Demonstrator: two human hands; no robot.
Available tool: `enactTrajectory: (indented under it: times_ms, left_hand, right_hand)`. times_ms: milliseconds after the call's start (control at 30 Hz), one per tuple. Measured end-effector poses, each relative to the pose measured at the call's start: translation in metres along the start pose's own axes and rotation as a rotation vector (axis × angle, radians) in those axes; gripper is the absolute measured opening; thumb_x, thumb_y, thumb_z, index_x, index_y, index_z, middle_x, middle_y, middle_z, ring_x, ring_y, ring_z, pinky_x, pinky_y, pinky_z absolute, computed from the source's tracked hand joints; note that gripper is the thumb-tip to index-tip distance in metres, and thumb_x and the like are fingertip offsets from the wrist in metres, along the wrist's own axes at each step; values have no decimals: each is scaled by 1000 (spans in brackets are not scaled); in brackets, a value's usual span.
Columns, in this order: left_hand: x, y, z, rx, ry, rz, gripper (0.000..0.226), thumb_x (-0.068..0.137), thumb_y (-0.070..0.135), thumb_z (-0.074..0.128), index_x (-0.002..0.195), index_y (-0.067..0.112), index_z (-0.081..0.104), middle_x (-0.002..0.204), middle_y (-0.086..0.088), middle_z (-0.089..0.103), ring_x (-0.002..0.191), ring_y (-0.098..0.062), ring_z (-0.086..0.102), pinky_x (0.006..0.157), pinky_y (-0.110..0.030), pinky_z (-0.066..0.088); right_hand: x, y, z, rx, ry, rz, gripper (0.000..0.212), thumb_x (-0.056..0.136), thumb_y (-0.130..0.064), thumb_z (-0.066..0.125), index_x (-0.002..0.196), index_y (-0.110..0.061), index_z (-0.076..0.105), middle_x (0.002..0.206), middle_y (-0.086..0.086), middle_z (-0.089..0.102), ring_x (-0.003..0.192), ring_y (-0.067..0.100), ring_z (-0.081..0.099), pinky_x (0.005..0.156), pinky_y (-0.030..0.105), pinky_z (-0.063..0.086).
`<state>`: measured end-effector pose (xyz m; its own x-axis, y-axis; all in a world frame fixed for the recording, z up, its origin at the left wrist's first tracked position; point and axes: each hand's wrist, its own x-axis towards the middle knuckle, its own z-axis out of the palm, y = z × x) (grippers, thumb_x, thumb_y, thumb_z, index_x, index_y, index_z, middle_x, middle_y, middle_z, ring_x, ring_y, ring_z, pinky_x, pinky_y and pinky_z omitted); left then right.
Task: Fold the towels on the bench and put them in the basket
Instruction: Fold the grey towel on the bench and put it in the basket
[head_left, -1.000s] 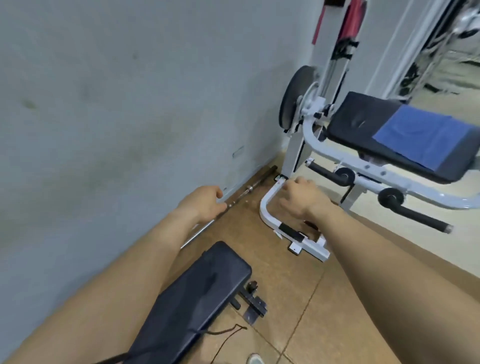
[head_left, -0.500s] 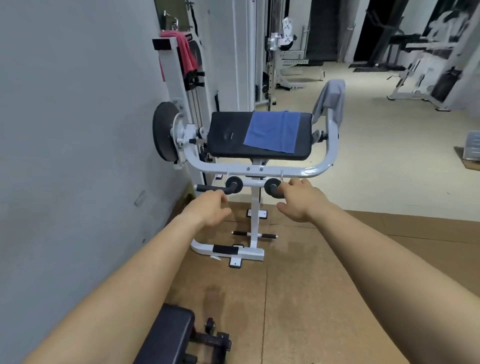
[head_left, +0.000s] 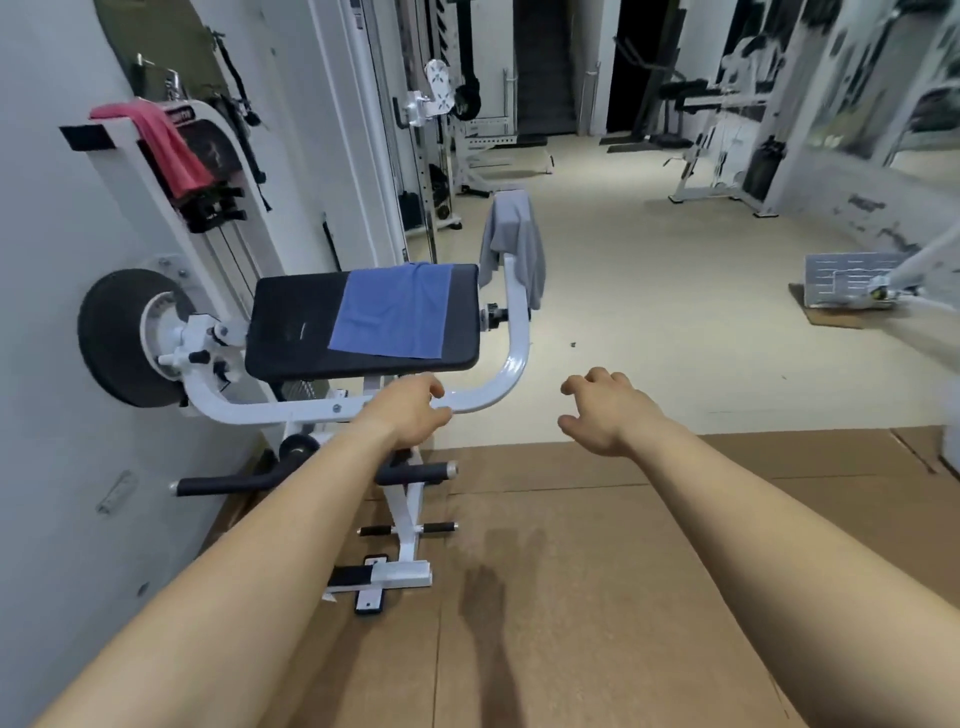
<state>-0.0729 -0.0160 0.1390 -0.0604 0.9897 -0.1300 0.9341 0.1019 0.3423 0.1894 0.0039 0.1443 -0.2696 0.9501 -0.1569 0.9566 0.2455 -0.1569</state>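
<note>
— Where is the flat blue cloth towel (head_left: 392, 312) lying?
— Across the black padded bench (head_left: 291, 322), at eleven o'clock from the left hand (head_left: 410, 415), its long axis running twelve to six.
— And the hands?
— Both are hanging relaxed, gripping nothing; the right hand (head_left: 605, 410) is drifting out toward three o'clock, wider apart than before

Black disc (head_left: 111, 332) at left against the wall; brown floor mats (head_left: 597, 597) across the bottom; white gym machine (head_left: 711, 156) upper right; grey ribbed plate (head_left: 844, 280) at right edge.
</note>
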Motion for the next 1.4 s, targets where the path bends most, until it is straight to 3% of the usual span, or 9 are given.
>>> enactTrajectory:
  times_ms: [400,567,767,933,1067,1267,1400]
  left_hand:
    - [198,145,22,-1,-14,132,44,95,37,58,135,18,52,138,-4,54,117,-23,56,96,-37,48]
    - [296,164,28,-7,28,89,40,94,39,57,130,20,54,132,-5,52,103,-22,60,93,-44,51]
    - [408,162,20,-147,55,-75,42,93,39,58,131,20,52,131,0,50,94,-24,64,82,-48,59]
    - [471,167,11,-129,89,-145,46,94,37,59,135,18,51,131,-2,55,103,-19,60,89,-38,53]
    - [513,164,0,-170,154,-223,35,90,35,59,119,15,55,116,-6,62,89,-20,63,80,-42,57]
    - [570,159,-18,-293,410,-516,50,94,42,55,134,15,43,111,-1,65,100,-24,60,89,-43,52]
    - [598,158,-21,-393,480,-698,46,100,43,47,136,14,46,123,-5,64,110,-27,57,91,-39,48]
  right_hand:
    - [129,164,-50,58,23,104,56,96,-37,47,149,-22,36,149,6,36,137,29,32,100,44,40]
    - [229,206,-67,37,7,78,56,97,-35,46,149,-22,35,149,6,36,137,29,31,98,42,39]
    - [360,230,-91,5,-43,-41,56,97,-37,47,150,-23,35,148,6,36,136,28,32,98,42,41]
    - [451,243,-107,-22,-59,-144,56,97,-38,48,149,-23,35,147,6,37,135,29,34,100,43,42]
    - [527,245,-113,-6,-85,-223,56,97,-39,49,149,-22,36,147,7,38,135,30,34,101,44,42]
    - [650,227,-126,49,-94,-420,55,95,-36,52,146,-21,39,144,10,40,130,33,40,98,44,43]
    - [711,204,-139,190,-108,-543,56,94,-34,51,145,-14,39,144,17,41,130,38,40,100,44,43]
